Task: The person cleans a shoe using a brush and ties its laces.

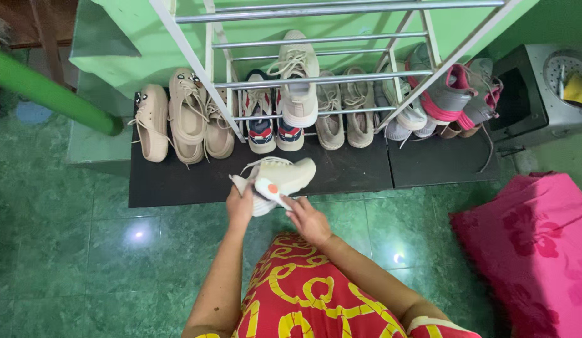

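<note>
Fingers of both hands close on a cream lace-up sneaker with a pale sole and a small orange dot on its underside point(277, 179), held just above the near edge of a dark mat point(341, 172) under a shoe rack. The left hand point(240, 206) grips the heel end at the left; the right hand point(308, 220) pinches the sole near its middle from below. The sneaker lies on its side, long axis running left to right, toe pointing right, sole turned toward the person. It sits just beyond the fingertips on the far side, and both hands are about equally close to it, the left a shade nearer the heel.

Beyond it, a white tubular metal shoe rack point(316, 78) stands against a light green wall point(134, 37). A row of shoes lines the mat: beige lace-ups point(184, 116) at far left, a pair of red, white and navy trainers point(273, 125) in the middle, tan knit sneakers point(344, 116) beside them, grey and pink trainers point(456, 94) at far right. One more cream sneaker point(298, 81) rests on a rack bar.

The floor is glossy green tile point(72, 250). A pink flowered cloth point(535, 244) lies at near right; a grey metal box point(528, 100) stands at far right. The person wears a red garment with yellow loops point(309, 294).
</note>
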